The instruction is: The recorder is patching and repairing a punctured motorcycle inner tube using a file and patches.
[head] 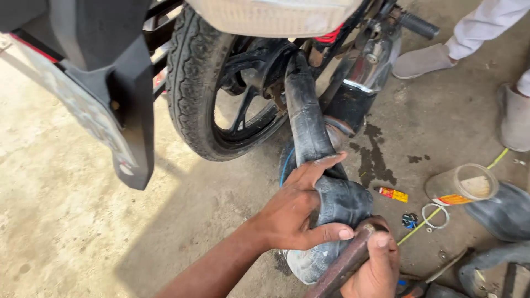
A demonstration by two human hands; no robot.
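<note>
Inner tube [309, 118], black rubber, hangs from the motorcycle's rear wheel [221, 88] down to the near centre, folded over something rounded & pale, prob. a block, hard to tell. Left hand [295, 212] wraps the fold, fingers & thumb clamped on it. Right hand [375, 270], near edge, fist closed round a rusty metal bar [345, 262] w/ its tip against the tube. Right on the concrete: small glue tube [393, 193], clear plastic jar [464, 185].
</note>
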